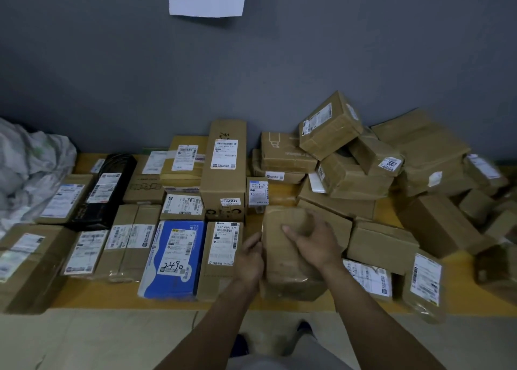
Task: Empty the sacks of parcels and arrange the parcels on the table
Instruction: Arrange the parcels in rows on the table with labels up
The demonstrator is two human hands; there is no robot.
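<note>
Step in hand: arranging, not emptying. One brown parcel (285, 271) is held by both hands at the front middle of the tabletop (112, 299), in the gap between the sorted rows (126, 229) on the person's left and the loose heap (377, 173) on their right. The left hand (250, 257) grips the parcel's left edge, fingers (255, 248) curled against its side. The right hand (313, 243) lies over the top face with the thumb pointing left and the rest bent over the far side, holding it (motion blur hides the tips). The parcel appears to sit low, at or just above the tabletop; whether it touches I cannot tell. It is plain cardboard wrapped in glossy tape, corners softened, with no label on the faces in view. Judged next move: set it square beside the labelled parcel (223, 252) that flanks the blue parcel (173, 257), edges parallel to that row; probably turn it first so that a label, if it has one, faces up like its neighbours'. Judged progress: roughly half, since the heap is tumbled and unsorted. A crumpled pale sack (28, 168) lies slumped at the far left of the tabletop; how much remains in it is not visible.
</note>
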